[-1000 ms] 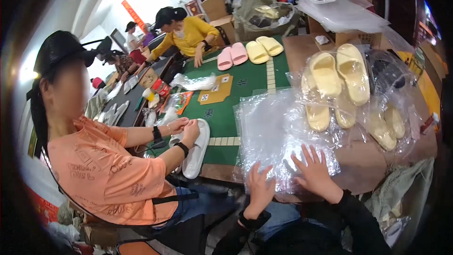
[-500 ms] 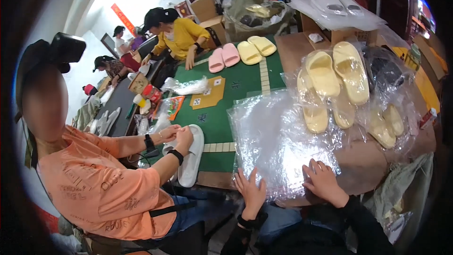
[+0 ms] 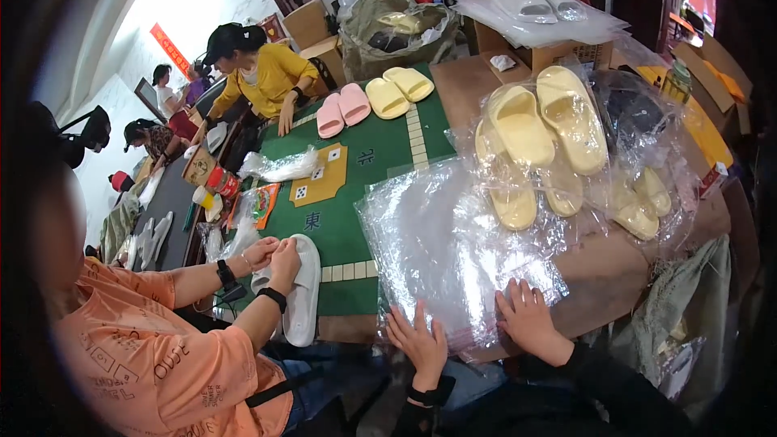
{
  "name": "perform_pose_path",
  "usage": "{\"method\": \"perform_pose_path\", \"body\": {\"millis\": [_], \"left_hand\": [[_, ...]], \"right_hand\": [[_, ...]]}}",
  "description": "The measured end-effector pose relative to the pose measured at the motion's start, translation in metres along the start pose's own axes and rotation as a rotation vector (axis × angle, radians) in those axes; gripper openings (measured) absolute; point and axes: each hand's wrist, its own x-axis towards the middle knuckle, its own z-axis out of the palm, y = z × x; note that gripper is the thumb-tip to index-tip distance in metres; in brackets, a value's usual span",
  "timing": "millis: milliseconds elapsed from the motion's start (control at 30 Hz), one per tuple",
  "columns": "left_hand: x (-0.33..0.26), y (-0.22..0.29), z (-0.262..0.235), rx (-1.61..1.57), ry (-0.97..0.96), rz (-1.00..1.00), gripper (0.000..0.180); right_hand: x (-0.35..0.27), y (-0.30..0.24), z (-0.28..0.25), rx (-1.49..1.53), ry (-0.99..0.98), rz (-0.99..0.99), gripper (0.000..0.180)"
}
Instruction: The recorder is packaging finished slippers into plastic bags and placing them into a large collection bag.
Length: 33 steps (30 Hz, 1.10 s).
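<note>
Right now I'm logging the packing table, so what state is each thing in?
Left hand: open, flat on the near edge of the clear bags.
Right hand: open, fingers spread on the clear bags.
Stack of clear plastic bags: lying flat, empty.
Yellow slippers: bagged, piled.
Pink slippers: unbagged, side by side.
White slipper: unbagged, held by a co-worker's hands.

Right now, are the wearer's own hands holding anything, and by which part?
Nothing is gripped. The left hand and right hand lie flat, fingers spread, on the near edge of the stack of clear plastic bags. Any pinch underneath cannot be seen.
</note>
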Motion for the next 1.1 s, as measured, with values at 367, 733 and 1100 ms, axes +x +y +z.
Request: {"method": "perform_pose_path", "body": {"millis": [367, 733, 1100], "left_hand": [[0.003, 0.0, -0.001, 0.012, 0.026, 0.023, 0.049], [0.001, -0.001, 0.001, 0.017, 0.009, 0.016, 0.049], [-0.001, 0.001, 0.0, -0.02, 0.018, 0.024, 0.049]], "right_hand": [[-0.001, -0.002, 0.006, -0.009, 0.021, 0.019, 0.065], [0.0, -0.001, 0.01, 0.047, 0.01, 0.036, 0.065], [-0.005, 0.001, 0.017, 0.039, 0.0, 0.024, 0.066]]}}
